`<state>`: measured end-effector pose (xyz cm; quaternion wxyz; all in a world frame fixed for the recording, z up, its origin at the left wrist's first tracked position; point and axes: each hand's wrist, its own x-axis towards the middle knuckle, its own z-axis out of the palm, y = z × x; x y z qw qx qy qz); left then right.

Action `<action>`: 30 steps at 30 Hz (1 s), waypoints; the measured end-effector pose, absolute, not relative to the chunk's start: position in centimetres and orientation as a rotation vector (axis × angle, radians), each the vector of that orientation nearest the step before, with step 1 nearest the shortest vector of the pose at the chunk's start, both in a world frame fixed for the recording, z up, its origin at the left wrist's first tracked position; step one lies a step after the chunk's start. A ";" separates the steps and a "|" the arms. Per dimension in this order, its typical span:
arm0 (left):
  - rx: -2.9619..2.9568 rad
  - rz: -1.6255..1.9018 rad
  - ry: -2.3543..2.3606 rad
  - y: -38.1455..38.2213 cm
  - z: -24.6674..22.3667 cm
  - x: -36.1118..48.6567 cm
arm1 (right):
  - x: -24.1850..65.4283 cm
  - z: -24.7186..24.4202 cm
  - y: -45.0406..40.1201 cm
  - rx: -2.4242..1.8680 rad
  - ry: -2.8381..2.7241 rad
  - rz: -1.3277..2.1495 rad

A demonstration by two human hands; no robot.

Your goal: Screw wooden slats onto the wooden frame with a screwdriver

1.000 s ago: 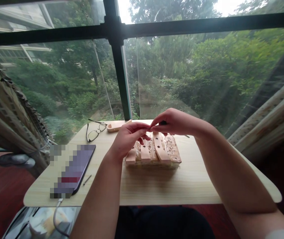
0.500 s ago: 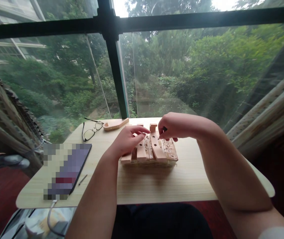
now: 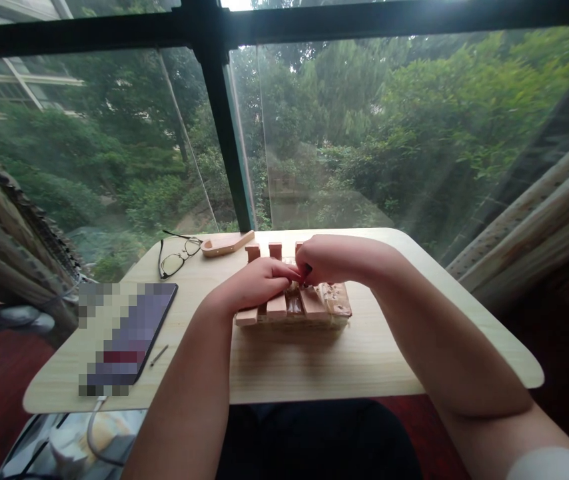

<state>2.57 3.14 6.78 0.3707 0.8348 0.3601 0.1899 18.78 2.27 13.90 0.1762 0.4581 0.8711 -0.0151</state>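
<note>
Several pale wooden pieces (image 3: 276, 305) lie side by side across a rough block wrapped in clear tape (image 3: 338, 303), their raised far ends standing up. My left hand (image 3: 259, 281) rests over the left and middle pieces, fingers stretched toward the right. Over the right-hand wooden piece (image 3: 314, 305), my right hand (image 3: 317, 259) bends down with its fingers closed in a pinch. The fingertips of both hands meet above this piece. Whatever is between the right fingertips is hidden or too small to make out.
On the light wooden table (image 3: 384, 360), eyeglasses (image 3: 173, 263) and a curved wooden piece (image 3: 225, 247) lie at the back left. A tablet (image 3: 137, 343) with a cable (image 3: 92, 427) lies at left, near a small metal rod (image 3: 159, 355). A window stands behind.
My right hand has moved left and down until its fingertips meet those of my left hand. The left fingers have drawn closer together. The view has shifted slightly.
</note>
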 end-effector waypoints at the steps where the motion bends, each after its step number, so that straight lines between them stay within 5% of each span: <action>1: 2.136 0.485 0.925 3.1 6.8 2.6 | 18.7 13.9 2.3 1.296 2.467 -0.033; 8: 2.143 0.468 0.934 3.2 6.9 2.6 | 18.3 14.1 2.1 1.313 2.442 -0.105; 16: 2.150 0.486 0.983 3.2 6.8 2.5 | 20.2 13.8 4.1 1.205 2.530 -0.572; 30: 2.148 0.453 0.937 3.1 7.1 2.6 | 20.6 12.8 5.4 1.256 2.513 -0.616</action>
